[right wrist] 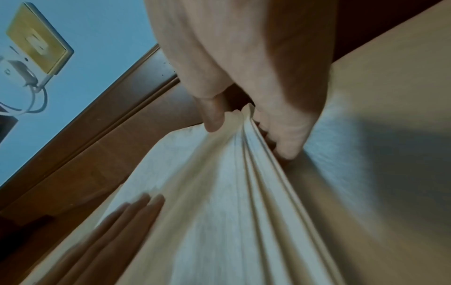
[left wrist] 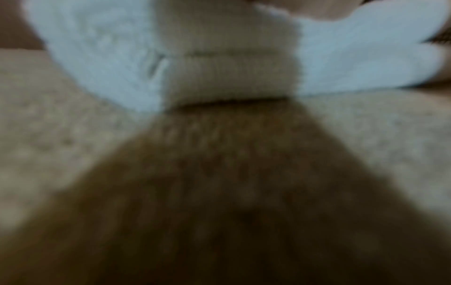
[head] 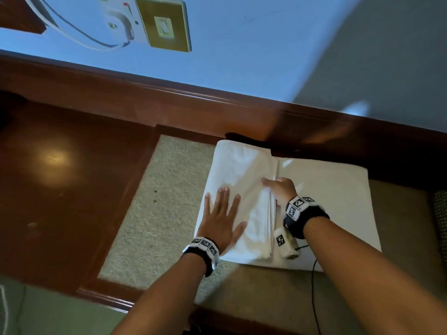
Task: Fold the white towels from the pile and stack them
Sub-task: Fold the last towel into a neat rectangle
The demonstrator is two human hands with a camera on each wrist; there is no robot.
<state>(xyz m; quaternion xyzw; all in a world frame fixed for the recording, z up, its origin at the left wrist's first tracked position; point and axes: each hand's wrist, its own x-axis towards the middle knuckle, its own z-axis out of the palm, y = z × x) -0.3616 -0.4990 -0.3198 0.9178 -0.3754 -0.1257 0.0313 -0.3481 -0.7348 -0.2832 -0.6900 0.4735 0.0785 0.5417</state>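
Two bare hands work on one white towel [head: 244,189], which lies folded on a larger white sheet or cloth [head: 333,201] spread over a speckled beige carpet [head: 164,201]; the work is done on the floor, not on a counter. The left hand [head: 221,224] lies flat and released, fingers straight, pressing the towel's top layer, most likely to keep the fold from sliding. The right hand [head: 280,191] has its grip closed on the towel's stacked right edge, thumb above and fingers below, as the right wrist view shows; this probably lines the layers up or readies them for another fold. No pile or finished stack is in view. Dark polished wood [head: 60,165] borders the carpet on the left, and a wooden skirting board [head: 145,93] runs along a pale blue wall [head: 254,44]. A brass switch plate [head: 164,27] sits on that wall beside a white plug with a trailing cable [head: 96,42].
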